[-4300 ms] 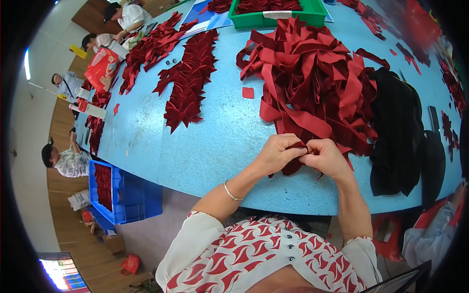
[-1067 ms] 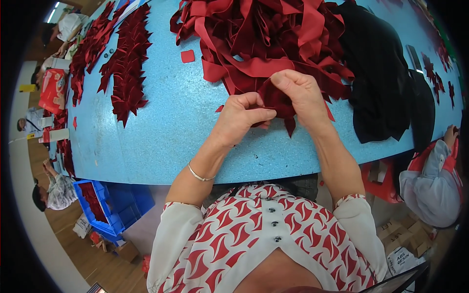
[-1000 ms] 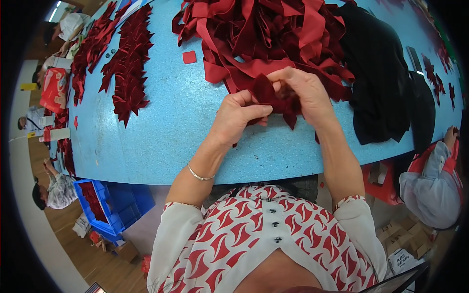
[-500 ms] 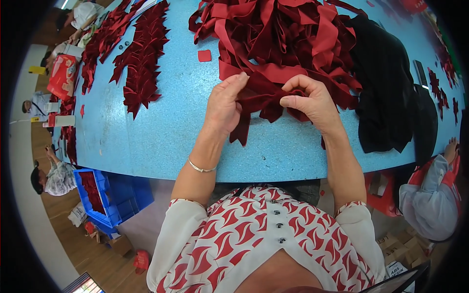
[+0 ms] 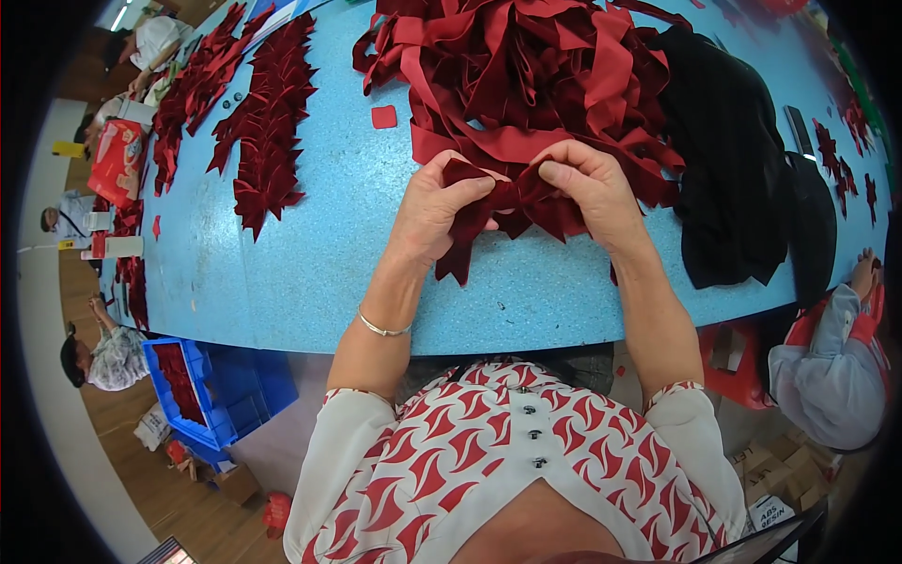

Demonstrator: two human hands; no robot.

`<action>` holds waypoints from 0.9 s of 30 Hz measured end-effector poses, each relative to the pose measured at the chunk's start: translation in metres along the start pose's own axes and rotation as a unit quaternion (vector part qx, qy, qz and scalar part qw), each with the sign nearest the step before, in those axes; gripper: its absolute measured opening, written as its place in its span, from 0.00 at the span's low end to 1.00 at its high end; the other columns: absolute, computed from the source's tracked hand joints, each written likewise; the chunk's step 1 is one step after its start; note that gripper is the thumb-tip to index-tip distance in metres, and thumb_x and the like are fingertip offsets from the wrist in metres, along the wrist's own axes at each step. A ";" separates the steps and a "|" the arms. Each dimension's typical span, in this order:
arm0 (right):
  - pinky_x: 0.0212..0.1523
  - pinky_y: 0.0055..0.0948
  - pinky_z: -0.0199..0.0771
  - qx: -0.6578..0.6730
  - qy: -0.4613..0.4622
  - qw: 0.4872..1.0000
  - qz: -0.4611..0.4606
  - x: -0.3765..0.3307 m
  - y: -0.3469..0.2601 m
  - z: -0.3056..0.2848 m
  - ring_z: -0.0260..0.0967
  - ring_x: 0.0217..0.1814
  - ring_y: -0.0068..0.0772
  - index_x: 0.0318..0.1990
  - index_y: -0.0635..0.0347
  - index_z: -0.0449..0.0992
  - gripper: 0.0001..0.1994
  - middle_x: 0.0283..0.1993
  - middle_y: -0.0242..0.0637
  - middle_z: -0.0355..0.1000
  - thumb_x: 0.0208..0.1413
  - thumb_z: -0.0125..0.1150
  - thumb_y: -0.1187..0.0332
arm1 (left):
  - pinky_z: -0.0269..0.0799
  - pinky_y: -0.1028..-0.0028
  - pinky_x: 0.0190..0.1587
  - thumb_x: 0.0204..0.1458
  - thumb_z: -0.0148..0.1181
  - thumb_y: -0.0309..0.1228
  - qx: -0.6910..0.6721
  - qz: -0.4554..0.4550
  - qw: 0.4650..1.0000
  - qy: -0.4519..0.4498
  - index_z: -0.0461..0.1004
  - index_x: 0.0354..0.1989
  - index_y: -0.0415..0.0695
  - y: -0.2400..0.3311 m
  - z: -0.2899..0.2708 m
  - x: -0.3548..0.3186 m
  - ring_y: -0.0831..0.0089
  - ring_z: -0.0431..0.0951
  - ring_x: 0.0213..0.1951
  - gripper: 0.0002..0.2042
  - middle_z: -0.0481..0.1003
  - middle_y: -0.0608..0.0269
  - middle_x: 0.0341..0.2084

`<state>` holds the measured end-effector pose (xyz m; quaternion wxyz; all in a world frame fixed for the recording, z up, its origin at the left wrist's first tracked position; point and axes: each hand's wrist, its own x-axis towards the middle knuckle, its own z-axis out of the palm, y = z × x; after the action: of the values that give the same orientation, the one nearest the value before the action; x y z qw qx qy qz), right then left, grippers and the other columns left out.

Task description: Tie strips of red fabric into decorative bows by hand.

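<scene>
Between my two hands is a dark red velvet ribbon bow (image 5: 508,195), its notched tails hanging over the blue table. My left hand (image 5: 440,199) pinches its left side between thumb and fingers. On the other side my right hand (image 5: 592,188) grips the bow with thumb and bent forefinger. Just beyond my hands lies a large tangled heap of red ribbon (image 5: 526,75), matte on one face and velvety on the other. Part of the bow is hidden behind my fingers.
Rows of finished bows (image 5: 268,132) lie to the left on the blue table (image 5: 348,235). Black cloth (image 5: 723,160) is at the right. A small red square (image 5: 383,117) sits near the heap. A blue crate (image 5: 202,390) stands below the left edge; a co-worker's sleeve (image 5: 827,367) is at right.
My left thumb has come down onto the bow, and both hands now pinch it closer to its middle. The bow's loops are more spread. The whole view has shifted slightly.
</scene>
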<state>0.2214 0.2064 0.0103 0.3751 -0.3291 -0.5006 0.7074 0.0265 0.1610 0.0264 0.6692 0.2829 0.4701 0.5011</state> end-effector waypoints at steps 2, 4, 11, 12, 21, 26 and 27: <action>0.31 0.11 0.62 0.076 0.042 0.996 0.021 0.001 0.000 0.004 0.63 0.30 0.13 0.39 0.62 0.73 0.10 0.30 0.26 0.69 0.46 0.56 0.75 | 0.76 0.77 0.24 0.44 0.58 0.20 0.009 0.004 1.000 -0.005 0.66 0.37 0.38 -0.001 0.000 0.002 0.71 0.77 0.29 0.11 0.75 0.58 0.28; 0.31 0.11 0.62 0.084 0.039 0.995 0.034 -0.001 -0.005 0.007 0.63 0.30 0.13 0.38 0.62 0.73 0.09 0.29 0.25 0.69 0.47 0.57 0.74 | 0.75 0.78 0.24 0.44 0.58 0.20 0.000 0.012 1.000 -0.001 0.66 0.37 0.39 -0.003 0.001 0.001 0.72 0.77 0.28 0.11 0.75 0.58 0.28; 0.30 0.10 0.61 0.073 -0.016 0.996 0.038 -0.002 0.008 0.009 0.62 0.28 0.12 0.36 0.61 0.74 0.06 0.28 0.24 0.69 0.49 0.58 0.72 | 0.70 0.80 0.23 0.43 0.59 0.19 0.014 0.069 0.998 -0.002 0.68 0.35 0.40 -0.017 0.005 0.000 0.77 0.74 0.24 0.11 0.75 0.61 0.25; 0.29 0.10 0.61 0.091 0.008 0.996 0.018 0.000 0.014 0.012 0.61 0.27 0.11 0.36 0.61 0.74 0.06 0.28 0.24 0.69 0.49 0.58 0.72 | 0.70 0.81 0.23 0.42 0.60 0.19 0.057 0.040 0.997 -0.019 0.69 0.35 0.40 -0.016 0.006 -0.001 0.77 0.73 0.23 0.10 0.74 0.62 0.25; 0.24 0.10 0.55 0.097 0.076 0.992 -0.023 0.007 0.034 0.020 0.56 0.24 0.09 0.35 0.60 0.74 0.06 0.28 0.25 0.69 0.51 0.57 0.70 | 0.68 0.81 0.28 0.40 0.61 0.18 0.039 -0.016 0.997 -0.071 0.72 0.31 0.38 -0.021 -0.003 0.006 0.78 0.72 0.25 0.09 0.73 0.63 0.23; 0.26 0.11 0.57 0.117 0.070 0.990 0.015 0.001 0.020 0.018 0.59 0.27 0.10 0.34 0.60 0.74 0.06 0.28 0.25 0.69 0.50 0.58 0.69 | 0.68 0.81 0.28 0.40 0.61 0.19 -0.016 -0.002 0.999 -0.034 0.72 0.30 0.37 -0.014 -0.003 0.006 0.79 0.72 0.25 0.08 0.74 0.63 0.23; 0.26 0.11 0.57 0.117 0.070 0.991 0.016 0.000 0.020 0.020 0.59 0.27 0.10 0.34 0.60 0.74 0.06 0.28 0.25 0.69 0.50 0.58 0.69 | 0.68 0.81 0.28 0.40 0.61 0.19 -0.017 -0.001 0.999 -0.033 0.72 0.30 0.37 -0.015 -0.003 0.006 0.79 0.72 0.25 0.08 0.74 0.63 0.23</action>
<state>0.2010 0.1931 -0.0030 0.4338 -0.3391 -0.3821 0.7422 0.0299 0.1609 0.0107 0.6897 0.2877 0.4396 0.4983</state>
